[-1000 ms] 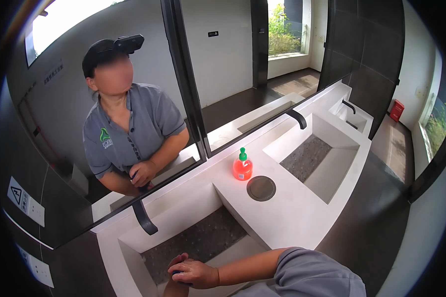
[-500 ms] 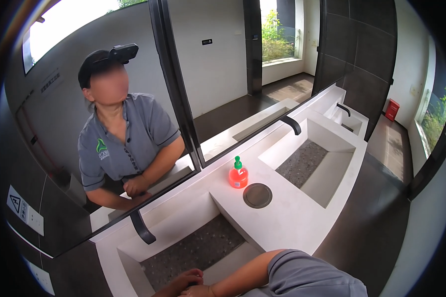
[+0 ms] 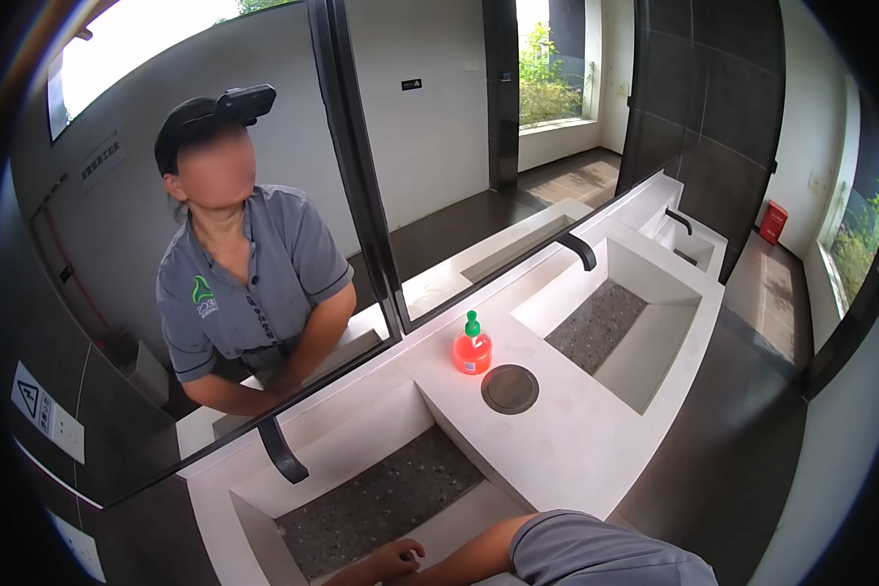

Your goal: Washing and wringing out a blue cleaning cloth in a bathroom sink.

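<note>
Over the near basin of a white counter sink [image 3: 210,508], my left hand [image 3: 397,560] is held low in the picture, fingers loosely curled, with nothing visible in them. My right forearm [image 3: 474,555] comes out of a grey short sleeve and reaches left toward the left arm. The right hand's fingers are hidden at the lower edge. A black curved faucet [image 3: 283,452] juts over the basin's dark speckled bottom [image 3: 381,498], beyond my hands. To the right on the counter stands a clear pump bottle [image 3: 472,353] of red-pink liquid with a green pump top.
A round dark metal lid [image 3: 510,389] is set in the counter beside the bottle. Farther right lie a second basin [image 3: 645,361] with its black faucet [image 3: 578,251], and another beyond. A large mirror [image 3: 430,166] rises behind. A red box [image 3: 773,223] sits on the far floor.
My left hand has shifted slightly right. My right hand, seen against the left one before, has slid down toward the lower edge. In the mirror the arms are lower.
</note>
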A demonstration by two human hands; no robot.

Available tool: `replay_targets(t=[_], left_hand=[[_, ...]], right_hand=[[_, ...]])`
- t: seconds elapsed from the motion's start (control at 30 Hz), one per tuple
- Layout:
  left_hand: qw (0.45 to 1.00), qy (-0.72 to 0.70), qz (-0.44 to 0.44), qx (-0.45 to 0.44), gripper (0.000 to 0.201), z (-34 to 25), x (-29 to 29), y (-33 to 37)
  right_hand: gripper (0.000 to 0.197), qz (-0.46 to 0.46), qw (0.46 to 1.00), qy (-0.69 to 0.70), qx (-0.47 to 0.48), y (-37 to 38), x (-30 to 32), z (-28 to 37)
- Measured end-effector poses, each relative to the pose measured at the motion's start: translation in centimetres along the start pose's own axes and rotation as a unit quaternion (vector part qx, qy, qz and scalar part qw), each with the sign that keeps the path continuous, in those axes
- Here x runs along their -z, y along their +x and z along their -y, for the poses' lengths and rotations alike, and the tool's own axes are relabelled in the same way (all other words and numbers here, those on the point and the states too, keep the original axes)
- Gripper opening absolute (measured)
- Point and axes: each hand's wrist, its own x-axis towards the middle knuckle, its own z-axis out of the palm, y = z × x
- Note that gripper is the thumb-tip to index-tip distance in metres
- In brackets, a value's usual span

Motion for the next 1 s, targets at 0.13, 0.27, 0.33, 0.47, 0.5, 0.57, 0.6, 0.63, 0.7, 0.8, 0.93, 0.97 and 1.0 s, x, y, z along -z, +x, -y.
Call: replay_targets(t=[0.13,0.27,0.33,0.47,0.5,0.57,0.6,0.63,0.7,0.8,0.93,0.97,1.0], left_hand=[[0.999,0.043,0.014,0.001,0.029,-0.5,-0.8,0.9],[0.997,0.064,0.000,0.037,0.029,-1.5,-0.9,0.9],[0.999,0.015,-0.023,0.043,0.029,-1.6,-0.6,0.7],[0.956,-0.280,-0.080,0.037,0.031,-0.7,0.8,-0.4],[0.956,-0.280,-0.081,0.038,0.031,-0.1,1.4,-0.9],[0.903,-0.413,-0.115,0.014,0.032,1.0,2.8,-1.2],[0.879,-0.465,-0.109,-0.012,0.032,0.5,3.3,-2.1],[0.880,-0.463,-0.107,-0.012,0.032,0.9,3.6,-2.1],[0.777,-0.598,-0.172,-0.099,0.035,2.4,3.2,-2.8],[0.766,-0.581,-0.207,-0.179,0.053,1.8,1.8,-4.0],[0.708,-0.609,-0.205,-0.292,0.070,-4.2,0.4,-5.3],[0.683,-0.606,-0.214,-0.347,0.072,-4.9,0.1,-5.5],[0.681,-0.607,-0.216,-0.347,0.072,-5.6,-0.1,-5.6]], right_hand=[[0.011,0.001,1.000,-0.003,0.002,-0.6,-0.7,-0.5],[0.012,0.002,1.000,-0.008,0.002,-1.2,-0.9,-0.6],[0.012,0.001,1.000,-0.009,0.002,-1.4,-0.9,-0.6],[0.016,0.087,0.995,-0.020,-0.040,0.0,3.2,-0.1],[0.027,0.171,0.982,-0.031,-0.077,0.8,5.0,-0.1],[0.014,0.111,0.988,0.013,-0.107,0.5,5.5,-0.7],[0.014,-0.039,0.994,0.029,-0.102,0.5,5.6,-1.1],[0.015,-0.188,0.977,0.044,-0.094,0.4,5.6,-1.6],[0.016,-0.205,0.975,0.031,-0.083,0.7,5.2,-2.8],[0.024,-0.304,0.895,0.192,-0.262,0.7,8.6,-3.3],[0.021,-0.448,0.696,0.430,-0.361,-0.5,11.1,-5.5],[0.021,-0.470,0.616,0.508,-0.377,-0.7,11.5,-5.8],[0.021,-0.468,0.617,0.508,-0.377,-0.6,12.0,-5.9]])
